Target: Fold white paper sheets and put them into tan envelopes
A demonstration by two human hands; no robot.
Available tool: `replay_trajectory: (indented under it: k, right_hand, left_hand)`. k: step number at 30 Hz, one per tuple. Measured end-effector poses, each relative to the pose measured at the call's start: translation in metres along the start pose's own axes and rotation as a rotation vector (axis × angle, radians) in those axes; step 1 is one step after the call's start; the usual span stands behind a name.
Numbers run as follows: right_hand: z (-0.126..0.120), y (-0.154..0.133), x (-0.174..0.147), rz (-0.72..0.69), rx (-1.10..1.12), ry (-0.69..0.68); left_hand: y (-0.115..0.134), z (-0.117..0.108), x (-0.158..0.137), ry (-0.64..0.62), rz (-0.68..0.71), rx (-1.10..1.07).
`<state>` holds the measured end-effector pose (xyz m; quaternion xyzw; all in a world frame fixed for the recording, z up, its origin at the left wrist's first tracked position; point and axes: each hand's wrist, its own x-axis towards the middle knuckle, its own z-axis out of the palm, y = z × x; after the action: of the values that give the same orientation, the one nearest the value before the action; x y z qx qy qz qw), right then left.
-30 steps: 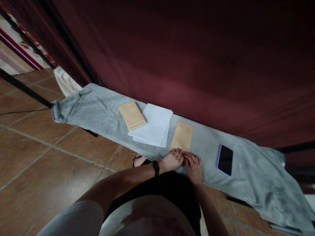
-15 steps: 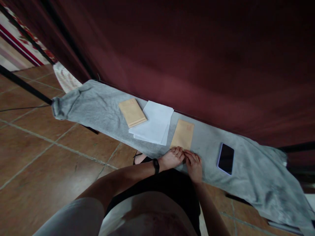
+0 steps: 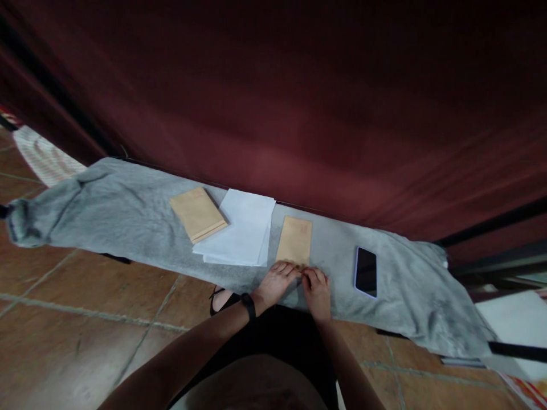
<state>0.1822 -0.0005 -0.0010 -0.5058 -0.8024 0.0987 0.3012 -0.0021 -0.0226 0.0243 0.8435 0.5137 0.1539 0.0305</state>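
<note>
A tan paper envelope (image 3: 294, 240) with a faint reddish mark near its far right corner lies flat on the grey cloth. My left hand (image 3: 277, 280), a black band on its wrist, has its fingers bent over the near edge of this envelope. Beside it, my right hand (image 3: 316, 287) grips the same edge with curled fingers. The fingertips of both hands almost meet there and cover the near end, so its fold is hidden. White paper sheets (image 3: 243, 228) lie to the left, with a stack of tan envelopes (image 3: 199, 213) partly overlapping them.
A dark-screened phone (image 3: 366, 272) in a lilac case lies right of my hands. Grey cloth (image 3: 128, 222) covers the long narrow surface, which a dark red curtain (image 3: 273, 125) borders at the back. Tiled floor (image 3: 43, 330) shows below its front edge.
The view has turned, so everything on the cloth sits further left. My hands stay at the near edge of the envelope, with their fingers spread slightly wider along it.
</note>
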Motion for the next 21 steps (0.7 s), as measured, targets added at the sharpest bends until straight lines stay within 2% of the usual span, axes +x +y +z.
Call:
replay_trajectory:
  k: [5,9,13,16,21]
  right_hand:
    - [0.003,-0.014,-0.006,-0.047,0.012,0.009]
    - [0.007,-0.025,-0.019,-0.128,-0.04,-0.056]
    - [0.008,-0.027,-0.027,-0.153,-0.122,-0.042]
    - [0.01,-0.026,-0.029,-0.172,-0.15,-0.016]
    - [0.013,-0.027,-0.029,-0.163,-0.147,0.018]
  left_hand:
    - [-0.003,0.005,-0.005,0.005,0.034,0.038]
    - [-0.004,0.01,-0.015,0.021,0.007,0.037]
    - [-0.004,0.012,-0.015,0.03,-0.027,0.027]
    - [-0.005,0.016,0.003,0.039,-0.07,0.007]
    - [-0.02,0.032,0.053,0.042,-0.103,0.012]
